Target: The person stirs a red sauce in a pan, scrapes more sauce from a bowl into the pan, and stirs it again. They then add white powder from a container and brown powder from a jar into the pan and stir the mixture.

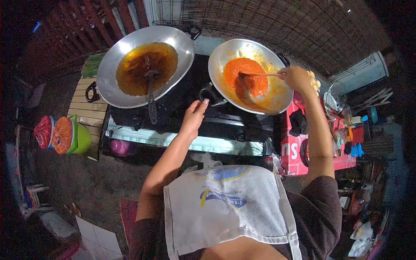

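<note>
My right hand (298, 80) is closed around the handle of a wooden spatula (264, 75), whose dark end rests in orange-red paste (249, 67). The paste lies in the right wok (277, 93), and orange smears coat its inner wall. My left hand (195, 113) is at the black side handle (209, 94) of that wok, with its fingers closed on it. On the left stands a bigger wok (177, 41) with brown-gold oil (147, 65). A metal ladle (151, 97) leans in it, its handle hanging over the near rim.
Both woks stand on a black stove (173, 117). Left of it are green and orange containers (80, 138) on a slatted surface (89, 106). A red box (290, 154), a wire strainer (336, 96) and several jars stand right. A woven wall (268, 21) rises behind.
</note>
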The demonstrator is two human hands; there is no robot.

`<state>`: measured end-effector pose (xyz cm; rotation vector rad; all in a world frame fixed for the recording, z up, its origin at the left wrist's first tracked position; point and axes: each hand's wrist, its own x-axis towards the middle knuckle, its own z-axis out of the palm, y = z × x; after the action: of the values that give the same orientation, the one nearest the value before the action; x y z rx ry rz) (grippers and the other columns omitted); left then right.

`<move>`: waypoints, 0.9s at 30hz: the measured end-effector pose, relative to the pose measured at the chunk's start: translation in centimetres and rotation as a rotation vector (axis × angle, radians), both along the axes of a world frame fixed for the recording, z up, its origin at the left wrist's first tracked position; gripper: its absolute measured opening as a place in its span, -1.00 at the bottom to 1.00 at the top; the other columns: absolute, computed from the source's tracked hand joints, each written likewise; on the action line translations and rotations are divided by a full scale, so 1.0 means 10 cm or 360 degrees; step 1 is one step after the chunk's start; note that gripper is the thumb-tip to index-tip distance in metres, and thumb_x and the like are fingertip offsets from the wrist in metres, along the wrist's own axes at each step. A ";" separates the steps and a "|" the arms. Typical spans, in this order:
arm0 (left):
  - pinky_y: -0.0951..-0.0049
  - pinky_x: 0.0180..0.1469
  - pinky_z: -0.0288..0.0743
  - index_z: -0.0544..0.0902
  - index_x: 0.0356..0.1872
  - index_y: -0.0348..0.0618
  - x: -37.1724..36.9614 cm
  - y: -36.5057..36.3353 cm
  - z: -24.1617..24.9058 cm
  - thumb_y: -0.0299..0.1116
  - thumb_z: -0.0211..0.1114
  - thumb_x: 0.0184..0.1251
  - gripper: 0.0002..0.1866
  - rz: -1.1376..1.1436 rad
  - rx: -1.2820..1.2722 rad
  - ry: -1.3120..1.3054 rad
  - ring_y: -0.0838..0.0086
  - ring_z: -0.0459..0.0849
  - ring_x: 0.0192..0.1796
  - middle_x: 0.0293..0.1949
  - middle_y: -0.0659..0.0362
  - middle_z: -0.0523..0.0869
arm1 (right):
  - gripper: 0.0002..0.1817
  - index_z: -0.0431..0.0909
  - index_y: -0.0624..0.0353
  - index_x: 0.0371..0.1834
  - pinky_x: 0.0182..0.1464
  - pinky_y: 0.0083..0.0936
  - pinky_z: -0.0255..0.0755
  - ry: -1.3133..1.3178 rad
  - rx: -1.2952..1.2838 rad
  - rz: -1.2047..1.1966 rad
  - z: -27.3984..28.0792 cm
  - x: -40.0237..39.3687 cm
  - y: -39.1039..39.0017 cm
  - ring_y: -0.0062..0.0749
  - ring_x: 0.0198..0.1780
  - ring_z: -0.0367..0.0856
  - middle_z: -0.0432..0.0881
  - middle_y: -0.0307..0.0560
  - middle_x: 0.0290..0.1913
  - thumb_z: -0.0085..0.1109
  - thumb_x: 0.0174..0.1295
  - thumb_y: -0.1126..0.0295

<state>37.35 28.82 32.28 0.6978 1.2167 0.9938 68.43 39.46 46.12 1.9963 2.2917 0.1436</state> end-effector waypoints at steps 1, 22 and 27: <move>0.63 -0.15 0.25 0.47 -0.04 -0.13 0.00 0.00 0.02 0.02 0.22 0.09 -0.49 0.0003 0.0000 0.0004 0.65 0.36 -0.22 -0.16 0.34 0.50 | -0.70 0.62 -0.15 -0.32 -0.28 -0.32 0.44 -0.0062 -0.0089 0.0030 0.27 -0.01 -0.15 -0.18 -0.28 0.58 0.62 -0.12 -0.37 0.03 0.04 -0.01; 0.62 -0.18 0.22 0.51 -0.11 -0.09 0.04 -0.01 0.03 -0.01 0.19 0.13 -0.58 0.0050 0.0020 0.0081 0.66 0.32 -0.26 -0.27 0.37 0.46 | -0.77 0.55 -0.11 -0.22 -0.34 -0.22 0.45 0.0080 -0.0030 0.0096 -0.45 -0.82 -0.51 -0.13 -0.35 0.59 0.59 0.01 -0.42 -0.11 0.14 0.25; 0.64 -0.20 0.23 0.47 -0.06 -0.10 0.03 0.01 -0.06 0.00 0.23 0.09 -0.52 0.0065 0.0015 0.0068 0.69 0.33 -0.27 -0.27 0.38 0.46 | -0.80 0.57 0.04 -0.31 -0.33 -0.20 0.47 0.0199 0.0079 -0.0140 -0.20 -0.66 -0.52 -0.12 -0.34 0.60 0.59 0.03 -0.42 -0.07 0.13 0.30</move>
<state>37.69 28.92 31.70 0.7069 1.2683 1.0232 61.81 34.23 44.10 2.1858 2.2887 0.0714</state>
